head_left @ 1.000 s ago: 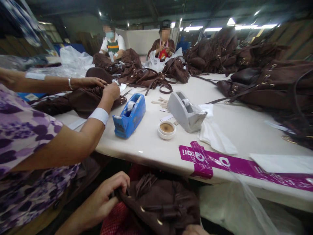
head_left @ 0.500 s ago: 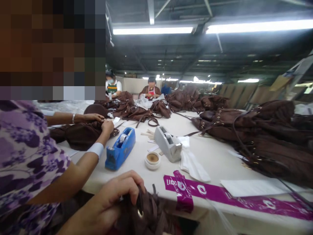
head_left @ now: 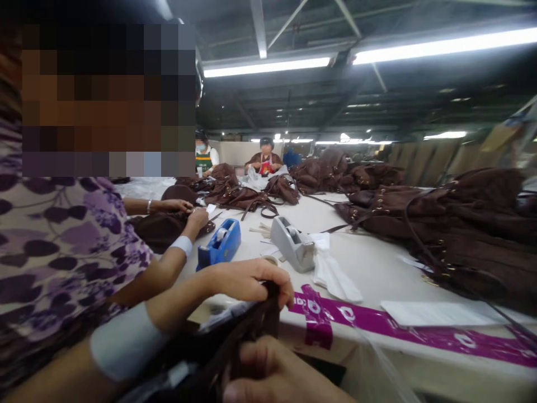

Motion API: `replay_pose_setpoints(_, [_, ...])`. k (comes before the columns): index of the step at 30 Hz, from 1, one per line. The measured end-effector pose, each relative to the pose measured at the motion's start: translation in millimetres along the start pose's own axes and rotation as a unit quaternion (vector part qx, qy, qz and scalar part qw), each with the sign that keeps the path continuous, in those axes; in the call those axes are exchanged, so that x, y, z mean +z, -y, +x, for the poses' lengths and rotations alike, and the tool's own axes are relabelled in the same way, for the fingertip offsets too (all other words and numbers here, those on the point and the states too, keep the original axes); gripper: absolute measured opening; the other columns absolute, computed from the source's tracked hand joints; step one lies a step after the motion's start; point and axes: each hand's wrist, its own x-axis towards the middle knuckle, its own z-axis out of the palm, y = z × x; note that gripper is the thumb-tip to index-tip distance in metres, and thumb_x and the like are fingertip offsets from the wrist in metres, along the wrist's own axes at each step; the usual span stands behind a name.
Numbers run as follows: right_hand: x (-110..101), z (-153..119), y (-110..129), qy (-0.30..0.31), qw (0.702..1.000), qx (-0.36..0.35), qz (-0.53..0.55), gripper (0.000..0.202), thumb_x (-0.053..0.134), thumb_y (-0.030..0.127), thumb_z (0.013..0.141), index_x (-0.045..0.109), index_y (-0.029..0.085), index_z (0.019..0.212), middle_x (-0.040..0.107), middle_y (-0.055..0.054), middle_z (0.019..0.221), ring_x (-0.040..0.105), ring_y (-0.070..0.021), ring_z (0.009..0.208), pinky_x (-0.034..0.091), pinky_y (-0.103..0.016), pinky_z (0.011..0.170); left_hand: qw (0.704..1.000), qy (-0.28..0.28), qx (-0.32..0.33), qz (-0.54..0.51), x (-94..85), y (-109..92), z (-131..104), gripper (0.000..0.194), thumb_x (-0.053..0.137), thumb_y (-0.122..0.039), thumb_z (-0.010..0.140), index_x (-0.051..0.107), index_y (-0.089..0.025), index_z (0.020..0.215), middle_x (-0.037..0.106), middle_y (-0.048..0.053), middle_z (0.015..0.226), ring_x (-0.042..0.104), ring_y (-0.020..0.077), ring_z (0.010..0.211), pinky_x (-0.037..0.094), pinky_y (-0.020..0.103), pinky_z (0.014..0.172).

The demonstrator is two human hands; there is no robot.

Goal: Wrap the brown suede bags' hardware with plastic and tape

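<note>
My left hand (head_left: pixel 247 282), with a pale band on its wrist, has its fingers closed over the upper edge of a dark brown bag (head_left: pixel 255 324) at the bottom centre. My right hand (head_left: pixel 277 372) is lower and nearer, blurred, its fingers closed on the side of the same bag. The bag stands open in front of the table edge, with something pale and plastic-like inside. Just behind my left hand are a blue tape dispenser (head_left: pixel 219 243) and a grey tape dispenser (head_left: pixel 292 245). A round white container (head_left: pixel 269 259) is mostly hidden by my left hand.
A person in a purple floral top (head_left: pixel 62 246) works close at the left, hands on another brown bag (head_left: pixel 157 229). Brown bags (head_left: pixel 461 240) are heaped at the right. White sheets (head_left: pixel 444 313) and purple tape (head_left: pixel 356 316) lie along the table edge. Two people sit farther back.
My left hand has moved up and right with the bag's edge, now covering much of the round container. My right hand has come into view at the bottom. The bag's opening now shows.
</note>
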Motion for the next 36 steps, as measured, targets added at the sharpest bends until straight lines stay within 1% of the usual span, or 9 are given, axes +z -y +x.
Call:
replay_pose_setpoints(5, [-5,16,-52,-0.087,0.957,0.016,0.277,0.042,0.087,0.050,0.065,0.069,0.017,0.085,0.062,0.004,0.066,0.051,-0.0037,0.052,0.040,-0.015,0.055,0.961,-0.242,-0.128,0.044,13.9,1,-37,0.021,0.047,-0.019,0.080,0.063,-0.019,0.093,0.066,0.002,0.089,0.062,0.0190,0.084,0.049,0.027,0.077])
replay_pose_setpoints(8, [-5,19,-69,-0.166,0.954,0.014,0.251,0.046,0.085,0.054,0.067,0.065,0.015,0.080,0.058,0.006,0.057,0.041,-0.0011,0.041,0.027,-0.012,0.043,0.939,-0.234,-0.248,-0.046,29.3,-23,-90,0.018,0.049,-0.033,0.088,0.061,-0.022,0.082,0.063,-0.002,0.071,0.059,0.0160,0.064,0.047,0.023,0.058])
replay_pose_setpoints(11, [4,32,-77,-0.207,0.951,0.018,0.228,0.047,0.082,0.057,0.069,0.065,0.015,0.079,0.057,0.006,0.051,0.040,-0.0018,0.040,0.026,-0.013,0.042,0.919,-0.202,-0.334,-0.051,61.3,-29,-130,0.023,0.051,-0.038,0.090,0.067,-0.024,0.083,0.069,-0.001,0.082,0.064,0.0194,0.078,0.048,0.024,0.069])
replay_pose_setpoints(16, [22,62,-97,-0.225,0.950,0.010,0.214,0.047,0.082,0.059,0.068,0.067,0.018,0.087,0.067,0.003,0.067,0.057,-0.0088,0.055,0.045,-0.019,0.058,0.854,-0.347,-0.340,-0.183,123.0,25,-144,0.021,0.060,-0.035,0.083,0.070,-0.024,0.097,0.071,0.000,0.097,0.062,0.0240,0.094,0.048,0.030,0.086])
replay_pose_setpoints(21, [-6,49,-63,-0.055,0.987,0.066,-0.133,0.031,0.065,0.050,0.085,0.067,0.020,0.078,0.069,0.000,0.068,0.061,-0.0144,0.057,0.046,-0.024,0.058,0.804,-0.413,-0.290,-0.315,149.3,63,-147,0.025,0.062,-0.035,0.077,0.070,-0.016,0.092,0.069,0.002,0.081,0.061,0.0209,0.078,0.047,0.028,0.073])
replay_pose_setpoints(24, [-27,44,-18,-0.127,0.903,-0.004,-0.409,0.038,0.048,0.046,0.095,0.066,0.021,0.073,0.068,-0.002,0.065,0.059,-0.0162,0.059,0.041,-0.026,0.058,0.811,-0.371,-0.306,-0.332,154.4,57,-152,0.020,0.062,-0.032,0.077,0.069,-0.016,0.086,0.067,0.002,0.075,0.060,0.0190,0.071,0.045,0.026,0.066])
replay_pose_setpoints(26, [-29,52,0,-0.083,0.859,-0.039,-0.504,0.029,0.052,0.041,0.094,0.070,0.022,0.081,0.073,-0.003,0.077,0.063,-0.0184,0.071,0.042,-0.027,0.064,0.811,-0.357,-0.299,-0.354,156.9,50,-153,0.020,0.062,-0.033,0.078,0.067,-0.017,0.088,0.067,0.001,0.075,0.060,0.0180,0.068,0.044,0.025,0.064])
replay_pose_setpoints(31, [-11,82,-11,0.083,0.790,0.070,-0.603,0.023,0.055,0.027,0.091,0.074,0.018,0.081,0.077,-0.009,0.078,0.067,-0.0200,0.064,0.034,-0.026,0.053,0.803,-0.400,-0.307,-0.318,160.9,51,-151,0.037,0.057,-0.054,0.083,0.065,-0.018,0.088,0.066,0.001,0.073,0.058,0.0180,0.068,0.044,0.027,0.067])
replay_pose_setpoints(36, [-5,71,-25,0.012,0.853,0.152,-0.499,0.029,0.045,0.024,0.095,0.066,0.017,0.077,0.074,-0.010,0.084,0.068,-0.0212,0.075,0.038,-0.028,0.061,0.711,-0.543,-0.307,-0.325,154.0,69,-162,0.041,0.063,-0.058,0.077,0.061,-0.017,0.068,0.064,0.003,0.074,0.059,0.0203,0.076,0.047,0.031,0.074])
